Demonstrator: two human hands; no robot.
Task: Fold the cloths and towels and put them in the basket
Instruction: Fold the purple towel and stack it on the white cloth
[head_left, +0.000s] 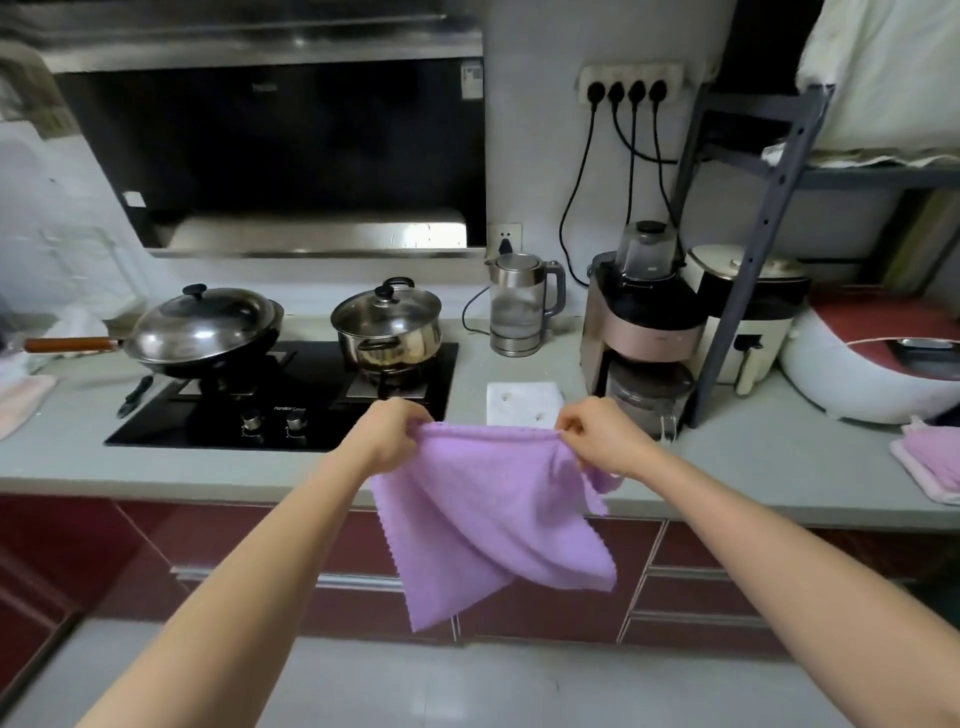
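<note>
- The purple cloth (483, 514), soft and nubby with a zigzag-cut edge, hangs in the air in front of the grey tabletop (727, 467), its top edge stretched between both hands.
- The left hand (392, 431) pinches the cloth's upper left corner, arm extended forward.
- The right hand (597, 434) pinches the upper right corner, fingers curled on the hem.
- A folded white cloth (524, 402) lies flat on the tabletop just behind the hands.
- Another purple cloth (935, 457) lies on the tabletop at far right.
- A shiny steel pot (387, 325) with a glass lid stands on the black hob.

Wok (208, 332) left of pot (387, 325); kettle (522, 304) right of both.
</note>
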